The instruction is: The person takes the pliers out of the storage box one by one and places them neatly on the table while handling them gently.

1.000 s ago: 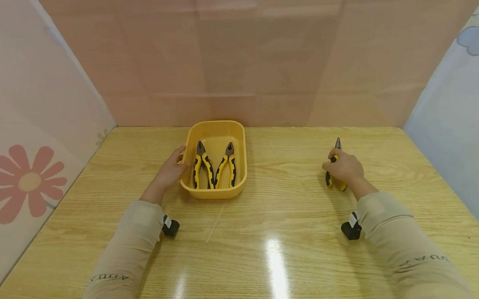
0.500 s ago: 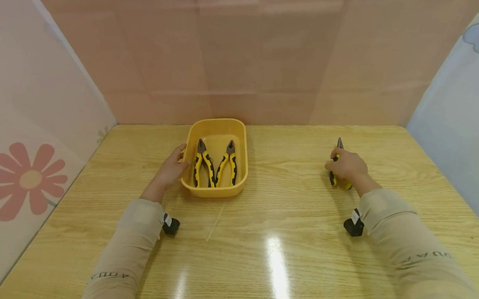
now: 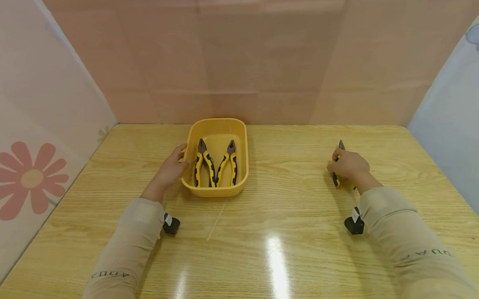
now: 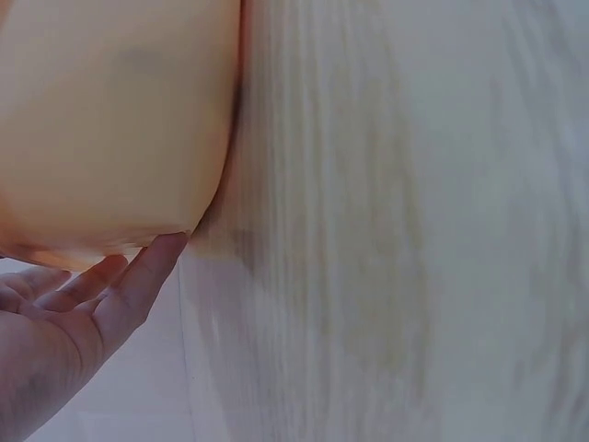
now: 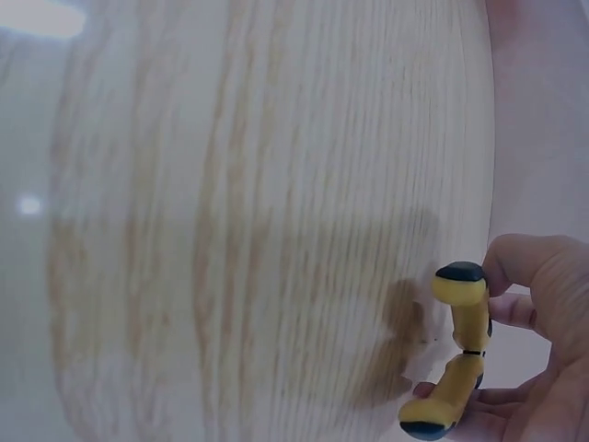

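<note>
In the head view, my left hand [image 3: 171, 167] is at the left side of a yellow plastic bin [image 3: 214, 193]. Its fingers [image 4: 138, 276] lie fairly straight against the bin's outer wall in the left wrist view. Two pairs of combination pliers, the left pair [image 3: 205, 163] and the right pair [image 3: 228, 165], lie inside with yellow-black handles spread. Far to the right, my right hand [image 3: 349, 166] pinches pliers with a narrow dark nose [image 3: 336, 179]. Their spread yellow-black handles [image 5: 469, 322] point toward the right wrist camera. My fingers hide the middle of this tool.
A wood-grain table [image 3: 259, 224] carries everything. A pink-brown back panel [image 3: 261, 68] rises behind it, with a flower-printed panel [image 3: 40, 110] at the left and a pale printed panel [image 3: 469, 99] at the right. The bin stands close to the back panel.
My right hand, still pinching the pliers, has shifted slightly right in the head view. The view itself has moved a little. My left hand stays at the bin.
</note>
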{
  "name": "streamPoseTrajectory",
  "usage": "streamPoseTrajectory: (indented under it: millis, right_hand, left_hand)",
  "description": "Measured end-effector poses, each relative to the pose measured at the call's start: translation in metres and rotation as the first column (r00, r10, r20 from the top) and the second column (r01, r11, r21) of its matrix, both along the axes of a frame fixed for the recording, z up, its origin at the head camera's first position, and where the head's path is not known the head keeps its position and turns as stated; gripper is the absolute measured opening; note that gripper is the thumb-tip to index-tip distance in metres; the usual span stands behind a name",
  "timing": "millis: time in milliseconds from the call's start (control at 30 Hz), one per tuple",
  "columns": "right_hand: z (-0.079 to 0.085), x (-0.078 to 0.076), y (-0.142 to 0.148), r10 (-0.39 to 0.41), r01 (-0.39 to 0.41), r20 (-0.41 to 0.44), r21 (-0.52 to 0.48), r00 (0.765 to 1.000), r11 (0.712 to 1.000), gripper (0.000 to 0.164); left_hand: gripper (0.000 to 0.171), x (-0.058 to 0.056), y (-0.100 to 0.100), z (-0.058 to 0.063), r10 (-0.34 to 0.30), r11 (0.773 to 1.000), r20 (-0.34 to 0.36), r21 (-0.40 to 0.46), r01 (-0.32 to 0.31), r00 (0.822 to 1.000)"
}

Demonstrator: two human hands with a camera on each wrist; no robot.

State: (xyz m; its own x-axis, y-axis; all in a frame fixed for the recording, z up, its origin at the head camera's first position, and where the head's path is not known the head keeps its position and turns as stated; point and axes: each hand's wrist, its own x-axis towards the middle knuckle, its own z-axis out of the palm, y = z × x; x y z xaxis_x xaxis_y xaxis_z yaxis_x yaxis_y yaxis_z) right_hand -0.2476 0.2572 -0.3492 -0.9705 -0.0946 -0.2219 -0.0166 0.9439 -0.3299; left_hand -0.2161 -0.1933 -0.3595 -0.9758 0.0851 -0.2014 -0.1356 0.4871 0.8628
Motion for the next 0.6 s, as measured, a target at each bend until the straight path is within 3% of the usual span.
streamPoseTrajectory:
  millis: [267,600]
  right_hand:
    - [0.0021,0.0007,-0.0011,0.006,-0.008,0.041,0.032,0.999,0.999,0.020]
    - [-0.0002,-0.0013,-0.0008,0.013,-0.015,0.039,0.044,0.999,0.999,0.016]
  left_hand:
    - [0.057,0.0001,0.0016,-0.0003,0.004,1.000,0.015,0.003,-0.004,1.000]
    - [0.058,-0.0007,0.0007,-0.0006,-0.008,1.000,-0.016,0.017,0.008,1.000]
